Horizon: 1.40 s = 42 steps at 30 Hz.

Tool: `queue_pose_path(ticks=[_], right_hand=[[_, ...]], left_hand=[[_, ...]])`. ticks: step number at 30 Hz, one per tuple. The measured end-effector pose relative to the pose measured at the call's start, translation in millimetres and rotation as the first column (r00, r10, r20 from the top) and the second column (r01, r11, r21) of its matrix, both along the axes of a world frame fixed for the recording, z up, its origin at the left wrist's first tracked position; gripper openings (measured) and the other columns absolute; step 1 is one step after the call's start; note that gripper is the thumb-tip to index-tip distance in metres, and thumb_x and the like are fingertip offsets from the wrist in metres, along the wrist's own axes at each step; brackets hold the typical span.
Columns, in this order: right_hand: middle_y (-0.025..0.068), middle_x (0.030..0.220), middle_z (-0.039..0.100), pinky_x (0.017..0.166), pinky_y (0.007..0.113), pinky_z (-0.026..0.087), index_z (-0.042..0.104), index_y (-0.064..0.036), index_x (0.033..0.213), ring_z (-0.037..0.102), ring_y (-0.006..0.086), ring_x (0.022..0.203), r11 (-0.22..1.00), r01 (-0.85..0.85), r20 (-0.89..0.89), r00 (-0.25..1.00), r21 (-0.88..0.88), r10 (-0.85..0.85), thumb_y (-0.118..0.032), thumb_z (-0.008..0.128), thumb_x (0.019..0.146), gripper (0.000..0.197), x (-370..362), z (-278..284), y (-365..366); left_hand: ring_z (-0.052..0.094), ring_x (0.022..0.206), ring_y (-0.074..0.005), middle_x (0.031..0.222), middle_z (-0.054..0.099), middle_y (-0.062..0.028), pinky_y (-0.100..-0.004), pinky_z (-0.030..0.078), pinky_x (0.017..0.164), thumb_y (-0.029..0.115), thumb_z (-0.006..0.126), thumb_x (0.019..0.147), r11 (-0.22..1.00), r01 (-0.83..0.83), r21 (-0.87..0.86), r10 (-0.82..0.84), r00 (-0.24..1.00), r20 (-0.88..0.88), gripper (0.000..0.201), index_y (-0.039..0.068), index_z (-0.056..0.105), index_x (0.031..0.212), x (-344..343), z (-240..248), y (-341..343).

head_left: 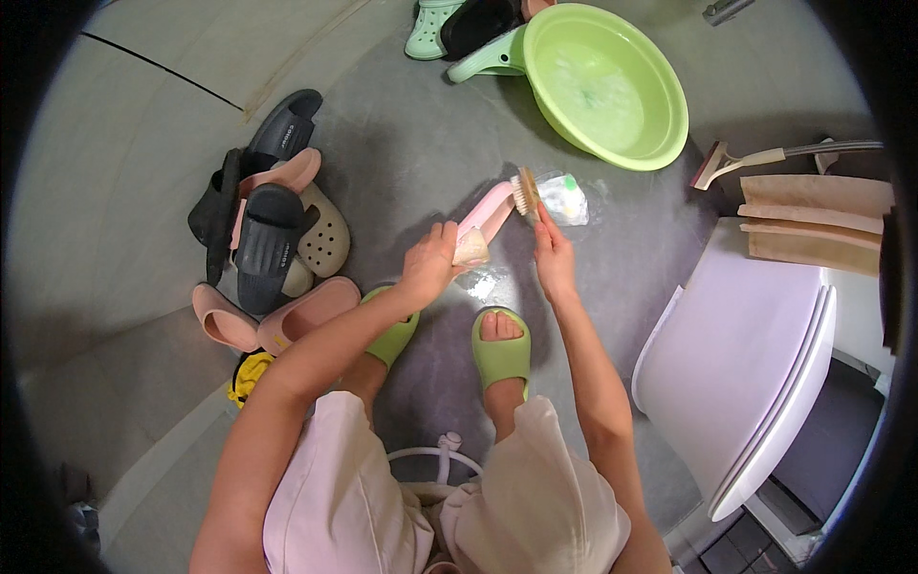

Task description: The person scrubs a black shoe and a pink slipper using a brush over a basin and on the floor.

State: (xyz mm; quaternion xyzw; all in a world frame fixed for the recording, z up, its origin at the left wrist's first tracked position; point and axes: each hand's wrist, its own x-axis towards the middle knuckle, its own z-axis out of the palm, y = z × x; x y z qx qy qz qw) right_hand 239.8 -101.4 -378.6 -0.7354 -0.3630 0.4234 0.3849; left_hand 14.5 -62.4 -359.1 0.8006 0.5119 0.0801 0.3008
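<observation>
My left hand (428, 263) grips a pink slipper (492, 203) near its cream-coloured end and holds it above the floor. In my right hand (554, 258) is a scrubbing brush (529, 189) with a wooden back and pale bristles. Its bristles face the far end of the slipper and seem to touch it. Just beyond the brush, a white plastic bag (564, 201) with a green patch lies on the wet floor. My fingers partly hide the slipper's near end.
A light green basin (626, 158) holding soapy water stands at the far right, beside a mint clog (435, 29). Slides and clogs, including a black slide (266, 249), are heaped at the left. A toilet (736, 335) and a squeegee (712, 165) are at the right.
</observation>
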Motion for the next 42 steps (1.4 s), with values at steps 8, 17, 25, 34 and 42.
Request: queue_pose_path(ticks=[8, 17, 25, 34, 42], right_hand=[[-0.0087, 0.073, 0.047, 0.053, 0.022, 0.034, 0.056, -0.0218, 0.141, 0.032, 0.0044, 0.059, 1.000, 0.007, 0.011, 1.000, -0.009, -0.007, -0.023, 0.052, 0.103, 0.038, 0, 2, 6], [-0.0099, 0.071, 0.042, 0.052, 0.021, 0.031, 0.056, -0.0203, 0.141, 0.031, 0.0040, 0.059, 0.999, -0.007, -0.031, 1.000, -0.038, 0.006, -0.023, 0.052, 0.103, 0.038, -1, 1, 7], [-0.0043, 0.081, 0.059, 0.059, 0.025, 0.042, 0.055, -0.0182, 0.141, 0.041, 0.0068, 0.062, 0.999, -0.044, 0.105, 0.993, 0.000, 0.044, -0.022, 0.052, 0.103, 0.038, -1, -1, 12], [0.0227, 0.116, 0.068, 0.091, 0.039, 0.050, 0.055, -0.0129, 0.139, 0.068, 0.0333, 0.106, 0.990, -0.100, 0.258, 0.964, 0.096, 0.072, -0.026, 0.050, 0.102, 0.040, -1, -20, 15], [0.0298, 0.122, 0.061, 0.092, 0.046, 0.049, 0.033, -0.0068, 0.150, 0.061, 0.0458, 0.111, 0.992, 0.000, 0.129, 0.992, -0.125, 0.017, -0.033, 0.045, 0.103, 0.055, -30, -32, 0]], left_hand=[[0.065, 0.089, -0.0417, 0.104, 0.059, -0.0195, -0.0489, 0.054, 0.072, 0.026, 0.084, 0.072, 0.999, -0.021, -0.035, 0.021, 1.000, -0.007, 0.056, 0.005, 0.044, 0.106, -2, -2, 2], [0.065, 0.091, -0.0408, 0.103, 0.059, -0.0192, -0.0471, 0.053, 0.073, 0.026, 0.085, 0.071, 1.000, 0.004, -0.003, -0.004, 1.000, 0.001, 0.059, 0.004, 0.044, 0.107, -8, -11, 1], [0.064, 0.094, -0.0406, 0.104, 0.059, -0.0196, -0.0469, 0.052, 0.075, 0.029, 0.086, 0.069, 0.999, -0.005, -0.047, 0.006, 1.000, 0.017, 0.064, 0.003, 0.044, 0.110, -13, -17, 9], [0.056, 0.113, -0.0380, 0.124, 0.052, -0.0183, -0.0490, 0.049, 0.088, 0.020, 0.079, 0.072, 1.000, 0.021, -0.017, -0.023, 0.993, -0.113, 0.071, 0.004, 0.043, 0.131, -30, -15, 22], [0.040, 0.133, -0.0391, 0.153, 0.031, -0.0212, -0.0480, 0.039, 0.106, 0.021, 0.074, 0.073, 0.992, 0.028, 0.122, -0.019, 0.997, -0.073, 0.093, 0.008, 0.027, 0.152, -18, -22, 10]])
